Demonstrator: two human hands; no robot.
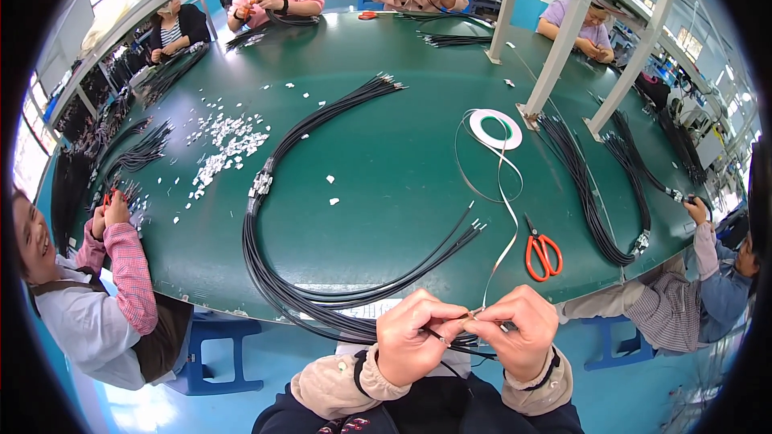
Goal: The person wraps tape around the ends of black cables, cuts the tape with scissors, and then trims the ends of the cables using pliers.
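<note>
Your left hand [412,339] and right hand [516,336] were both pinched shut on the black cables [322,305] at the table [386,185] edge, white tape [496,128] trailing to them; wrapping looked barely begun, most of the bundle still bare.

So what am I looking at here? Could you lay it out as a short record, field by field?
Setting: large green table with several people seated around it
Left hand: pinching thin black wires near their ends
Right hand: pinching the same wire ends, together with a thin strip of tape
Black cable bundle: loops from the hands across the table
Tape roll: white and green, flat on the table, its strip running down to the hands
Scissors: orange-handled, lying to the right of the strip
White scraps: scattered on the left
</note>
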